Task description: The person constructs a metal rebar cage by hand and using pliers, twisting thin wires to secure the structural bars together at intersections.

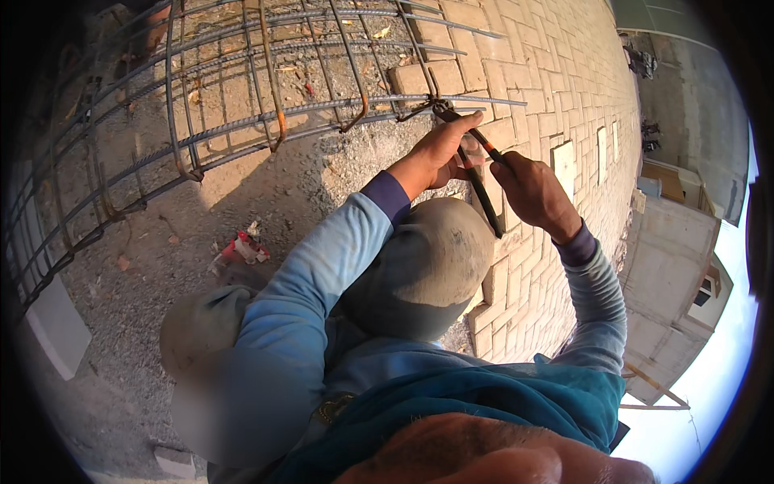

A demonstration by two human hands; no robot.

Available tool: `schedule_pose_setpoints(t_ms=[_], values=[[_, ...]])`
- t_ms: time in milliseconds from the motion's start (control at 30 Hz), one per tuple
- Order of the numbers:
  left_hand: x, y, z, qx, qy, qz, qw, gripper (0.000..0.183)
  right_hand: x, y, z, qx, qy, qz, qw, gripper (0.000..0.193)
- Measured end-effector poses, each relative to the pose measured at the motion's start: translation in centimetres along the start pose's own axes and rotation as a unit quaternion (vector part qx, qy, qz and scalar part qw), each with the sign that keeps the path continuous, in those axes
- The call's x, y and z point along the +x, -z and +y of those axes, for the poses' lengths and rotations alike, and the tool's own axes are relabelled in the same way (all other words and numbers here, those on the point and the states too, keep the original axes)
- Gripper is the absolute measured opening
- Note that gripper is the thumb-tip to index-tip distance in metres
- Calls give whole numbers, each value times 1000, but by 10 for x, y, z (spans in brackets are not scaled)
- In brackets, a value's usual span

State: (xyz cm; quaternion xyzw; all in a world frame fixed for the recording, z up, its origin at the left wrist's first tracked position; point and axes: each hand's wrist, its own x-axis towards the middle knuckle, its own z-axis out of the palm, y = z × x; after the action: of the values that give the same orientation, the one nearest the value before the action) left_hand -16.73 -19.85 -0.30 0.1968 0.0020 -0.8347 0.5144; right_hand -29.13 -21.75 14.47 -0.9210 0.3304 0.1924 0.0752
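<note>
A pair of pincers (488,199) with long dark handles and orange bands reaches up to a rebar cage (347,102). Its jaws are at the cage's near right corner, where a bent stirrup meets a long ribbed bar; any tie wire there is too small to make out. My right hand (538,192) is closed around one handle. Close to the jaws, my left hand (435,153) curls its fingers at the other handle, thumb stretched along the tool. That handle's lower end sticks out past my left fingers, beside my knee (431,258).
Long bars (500,102) jut past the cage's right end. Gravel ground (266,194) lies under and before the cage, with a crumpled red wrapper (246,248) on it. Paving blocks (524,282) spread to the right. A pale slab (60,327) lies at far left.
</note>
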Motion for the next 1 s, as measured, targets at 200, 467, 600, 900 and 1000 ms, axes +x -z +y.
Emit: schedule_pose_setpoints(t_ms=[200,467,600,900,1000], values=[[16,8,-5,-70,-41,-47,996,34,0,3,-25,2,-35,76,996,44],[5,-14,2,-66,-53,-15,996,39,-7,10,-12,-277,7,141,950,56],[17,14,-15,222,-168,152,948,50,-5,18,5,-31,-6,20,999,37],[14,8,-10,-29,-73,-106,991,42,6,49,8,476,-296,-226,797,31],[11,-7,3,-71,-94,-77,990,42,-12,48,-33,-245,86,64,963,59]])
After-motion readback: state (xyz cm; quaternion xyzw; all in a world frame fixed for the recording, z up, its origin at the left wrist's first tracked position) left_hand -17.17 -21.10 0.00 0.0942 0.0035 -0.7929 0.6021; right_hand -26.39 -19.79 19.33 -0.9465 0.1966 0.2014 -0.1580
